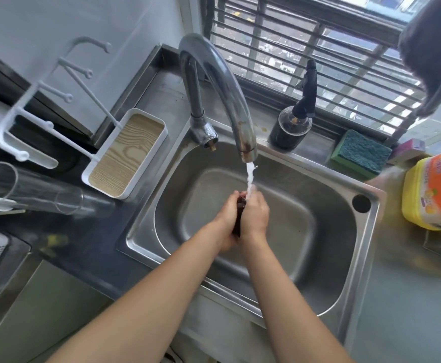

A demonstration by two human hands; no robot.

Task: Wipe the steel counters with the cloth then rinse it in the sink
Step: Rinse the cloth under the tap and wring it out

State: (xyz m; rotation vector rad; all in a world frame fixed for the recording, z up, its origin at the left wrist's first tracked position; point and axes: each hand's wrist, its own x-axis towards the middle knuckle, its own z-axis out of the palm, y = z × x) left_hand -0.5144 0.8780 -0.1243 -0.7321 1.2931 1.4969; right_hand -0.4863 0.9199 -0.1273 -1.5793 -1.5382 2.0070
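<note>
Cloth (240,216) squeezed over steel sink (366,271) beside window (319,48)

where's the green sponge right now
In the head view, the green sponge sits on the ledge behind the sink, right of the dark bottle.

Soft daylight came through the window (319,56), and the sink (355,258) showed only mild glare. The wide lens bent the edges, where things looked blurred.
</note>
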